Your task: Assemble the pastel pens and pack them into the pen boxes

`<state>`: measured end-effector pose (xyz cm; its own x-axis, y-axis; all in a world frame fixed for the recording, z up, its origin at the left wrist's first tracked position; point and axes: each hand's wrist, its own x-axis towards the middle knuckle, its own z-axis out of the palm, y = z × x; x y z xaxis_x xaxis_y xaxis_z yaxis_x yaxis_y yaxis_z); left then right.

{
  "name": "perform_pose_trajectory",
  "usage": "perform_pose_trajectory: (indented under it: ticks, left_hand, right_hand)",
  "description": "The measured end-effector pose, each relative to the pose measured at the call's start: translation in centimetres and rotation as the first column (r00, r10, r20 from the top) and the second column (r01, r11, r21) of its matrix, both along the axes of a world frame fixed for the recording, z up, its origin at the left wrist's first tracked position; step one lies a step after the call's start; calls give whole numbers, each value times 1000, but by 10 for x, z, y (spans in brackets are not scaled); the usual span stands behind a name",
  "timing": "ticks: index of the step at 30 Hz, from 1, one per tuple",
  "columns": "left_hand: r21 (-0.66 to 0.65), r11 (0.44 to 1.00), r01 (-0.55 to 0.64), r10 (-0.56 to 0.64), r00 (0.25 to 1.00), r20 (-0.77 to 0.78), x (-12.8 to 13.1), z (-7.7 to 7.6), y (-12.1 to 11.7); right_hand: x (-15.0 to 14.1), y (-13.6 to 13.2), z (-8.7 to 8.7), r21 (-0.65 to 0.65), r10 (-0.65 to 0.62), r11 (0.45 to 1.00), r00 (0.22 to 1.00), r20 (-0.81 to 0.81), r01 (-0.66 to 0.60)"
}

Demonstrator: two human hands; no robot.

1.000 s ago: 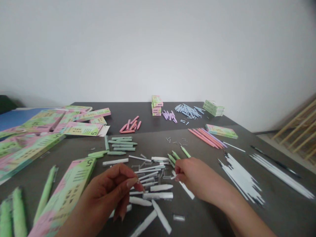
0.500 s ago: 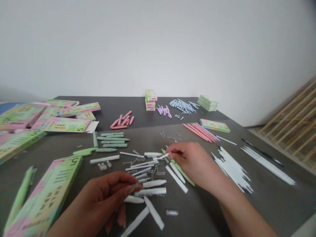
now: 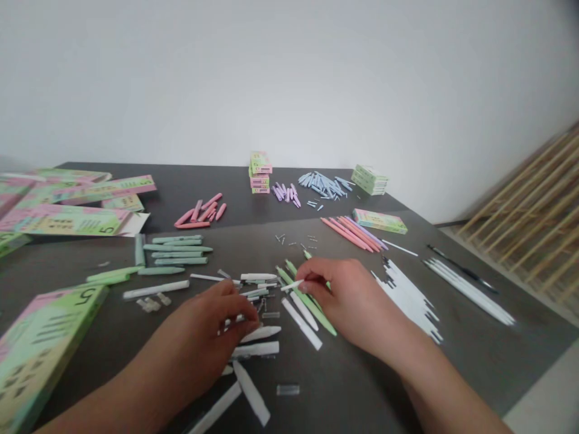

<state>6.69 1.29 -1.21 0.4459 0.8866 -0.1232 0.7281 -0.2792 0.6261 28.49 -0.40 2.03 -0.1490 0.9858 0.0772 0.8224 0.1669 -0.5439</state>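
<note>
My right hand [image 3: 350, 295] pinches a small white pen part [image 3: 291, 286] between thumb and fingertips, its thin end pointing left. Just beneath that hand lie light green pen barrels [image 3: 326, 322] and white pen barrels [image 3: 302, 324]. My left hand [image 3: 199, 343] is over the middle pile with its fingers curled and the thumb close to them; whatever is between the fingertips is hidden. White pen pieces [image 3: 257, 349] lie beside and under its fingertips. A clear plastic clip [image 3: 288, 390] sits alone nearer to me.
Pastel cartons [image 3: 45, 343] stand at the left, with dark green barrels [image 3: 178, 254] beside them. Pink [image 3: 199, 214], purple [image 3: 286, 194] and blue pen parts [image 3: 325, 184] lie farther back. White refills [image 3: 407, 298] and a black pen [image 3: 461, 268] are at the right.
My left hand has moved forward over the white pieces, fingers curling in. The right hand keeps its pinch on the white part. The whole view has shifted slightly to the right.
</note>
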Motion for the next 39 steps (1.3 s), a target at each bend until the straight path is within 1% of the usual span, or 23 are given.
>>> perform_pose_trajectory:
  ticks: [3,5,7,10,14,19,26,34,39]
  left_hand:
    - [39,999,-7,8,1000,-27,17,-12,6]
    - [45,999,-25,26,999,-39,22,-22,7]
    - [47,998,-34,36,999,-41,25,-30,6]
    - [46,998,-34,35,999,-31,26,-37,5]
    - [39,999,-37,37,999,-21,25,-38,5]
    - [31,999,-33,33,999,-13,23,-40,6]
    - [50,998,-29,29,1000,10,21,-44,6]
    - [26,999,-24,24,1000,2,22,-43,8]
    - [23,999,-29,29,999,16,19,-45,7]
  right_hand:
    - [9,-2,-11,-23,10,1000,994,-105,-12]
    - [12,-3,-14,-28,3,1000,991,-137,-7]
    - [13,-3,-15,-30,-5,1000,992,-128,1]
    - [11,-4,-10,-46,-10,999,995,-95,6]
    - [9,-7,-6,-76,-12,997,996,-87,6]
    - [10,-8,-7,-93,11,995,997,-78,-19]
    - [11,-6,-9,-103,52,994,993,108,-41]
    - [10,-7,-9,-123,83,991,978,189,-60]
    - [9,-7,-11,-101,105,992,960,259,-82]
